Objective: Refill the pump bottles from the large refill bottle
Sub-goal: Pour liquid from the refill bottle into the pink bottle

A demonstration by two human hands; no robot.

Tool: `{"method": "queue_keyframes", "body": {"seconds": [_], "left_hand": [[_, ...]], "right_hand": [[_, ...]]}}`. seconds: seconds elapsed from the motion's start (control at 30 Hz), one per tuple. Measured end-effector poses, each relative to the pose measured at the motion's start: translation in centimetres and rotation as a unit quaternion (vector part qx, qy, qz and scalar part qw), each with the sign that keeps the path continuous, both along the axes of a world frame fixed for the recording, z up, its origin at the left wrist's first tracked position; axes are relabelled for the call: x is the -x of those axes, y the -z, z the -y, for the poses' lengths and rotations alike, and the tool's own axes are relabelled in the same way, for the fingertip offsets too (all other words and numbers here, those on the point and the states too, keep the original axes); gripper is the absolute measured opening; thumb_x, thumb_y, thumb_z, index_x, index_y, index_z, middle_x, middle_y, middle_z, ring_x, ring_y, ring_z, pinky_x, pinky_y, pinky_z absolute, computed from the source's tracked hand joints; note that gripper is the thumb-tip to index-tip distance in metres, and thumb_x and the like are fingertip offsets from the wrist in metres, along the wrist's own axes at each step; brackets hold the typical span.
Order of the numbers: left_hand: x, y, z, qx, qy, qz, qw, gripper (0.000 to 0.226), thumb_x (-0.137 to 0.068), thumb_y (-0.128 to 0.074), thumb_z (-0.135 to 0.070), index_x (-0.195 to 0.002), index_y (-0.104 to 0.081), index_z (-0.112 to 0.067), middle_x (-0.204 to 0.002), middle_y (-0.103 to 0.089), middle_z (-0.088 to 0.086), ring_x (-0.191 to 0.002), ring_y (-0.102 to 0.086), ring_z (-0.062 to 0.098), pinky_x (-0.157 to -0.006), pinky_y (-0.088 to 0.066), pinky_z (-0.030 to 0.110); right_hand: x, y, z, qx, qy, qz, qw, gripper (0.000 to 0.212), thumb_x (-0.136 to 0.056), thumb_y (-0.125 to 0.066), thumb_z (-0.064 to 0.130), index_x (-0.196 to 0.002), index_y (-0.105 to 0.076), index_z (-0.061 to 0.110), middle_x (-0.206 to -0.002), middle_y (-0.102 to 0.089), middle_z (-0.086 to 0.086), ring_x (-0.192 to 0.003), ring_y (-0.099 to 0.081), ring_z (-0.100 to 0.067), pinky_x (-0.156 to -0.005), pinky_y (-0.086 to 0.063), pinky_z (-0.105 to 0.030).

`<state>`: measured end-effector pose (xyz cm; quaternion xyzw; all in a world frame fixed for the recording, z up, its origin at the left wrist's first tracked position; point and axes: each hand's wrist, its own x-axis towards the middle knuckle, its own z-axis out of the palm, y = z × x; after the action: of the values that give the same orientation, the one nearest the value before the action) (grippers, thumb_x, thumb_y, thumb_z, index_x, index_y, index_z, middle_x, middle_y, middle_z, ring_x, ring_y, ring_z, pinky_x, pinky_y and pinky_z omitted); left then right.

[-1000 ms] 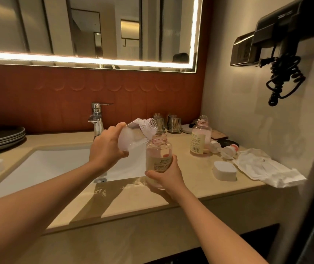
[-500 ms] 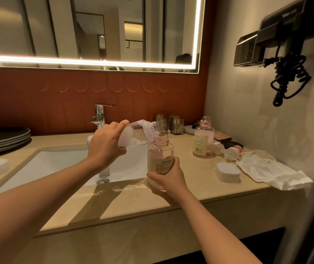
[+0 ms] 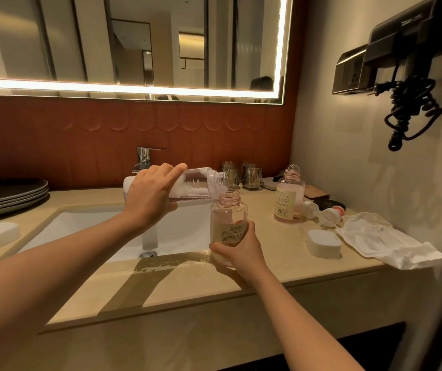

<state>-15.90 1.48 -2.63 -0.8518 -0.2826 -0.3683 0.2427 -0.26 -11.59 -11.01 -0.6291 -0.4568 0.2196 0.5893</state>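
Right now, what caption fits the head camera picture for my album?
The left hand tips the clear plastic refill bottle over the open pink pump bottle in the right hand.

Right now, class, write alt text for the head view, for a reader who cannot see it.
The left hand tips a clear refill bottle, its mouth just above the open neck of a pump bottle that the right hand holds upright on the counter. A second open bottle stands further right.
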Motion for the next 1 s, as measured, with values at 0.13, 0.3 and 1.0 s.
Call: {"method": "queue_keyframes", "body": {"seconds": [0.13,0.3,1.0], "left_hand": [[0.01,0.02,-0.03,-0.001,0.001,0.0,1.0,0.083,-0.046,-0.091,-0.014,-0.12,-0.052,-0.011,-0.093,-0.062,0.013,-0.076,-0.056,0.031,-0.065,-0.046,0.039],[0.07,-0.01,-0.43,-0.012,0.006,-0.001,1.0,0.089,-0.045,-0.091,-0.015,-0.12,-0.044,-0.016,-0.092,-0.061,0.012,-0.076,-0.057,0.03,-0.065,-0.047,0.038],[0.25,-0.85,-0.71,-0.037,0.003,-0.032,0.999,0.092,-0.044,-0.091,-0.015,-0.121,-0.041,-0.017,-0.094,-0.061,0.011,-0.077,-0.056,0.031,-0.066,-0.048,0.039]], "right_hand": [[-0.05,0.03,0.07,0.002,0.001,0.002,1.0,0.069,-0.071,-0.08,0.017,-0.121,-0.032,0.023,-0.115,-0.049,0.007,-0.108,-0.049,-0.013,-0.077,-0.042,-0.015],[0.07,0.0,0.06,0.008,0.003,0.006,1.0,0.072,-0.071,-0.079,0.017,-0.126,-0.032,0.02,-0.122,-0.049,0.003,-0.112,-0.048,-0.015,-0.085,-0.043,-0.021],[0.0,0.22,-0.09,0.003,0.007,0.013,1.0,0.071,-0.07,-0.08,0.019,-0.123,-0.033,0.022,-0.117,-0.05,0.005,-0.108,-0.049,-0.014,-0.082,-0.042,-0.021]]}}
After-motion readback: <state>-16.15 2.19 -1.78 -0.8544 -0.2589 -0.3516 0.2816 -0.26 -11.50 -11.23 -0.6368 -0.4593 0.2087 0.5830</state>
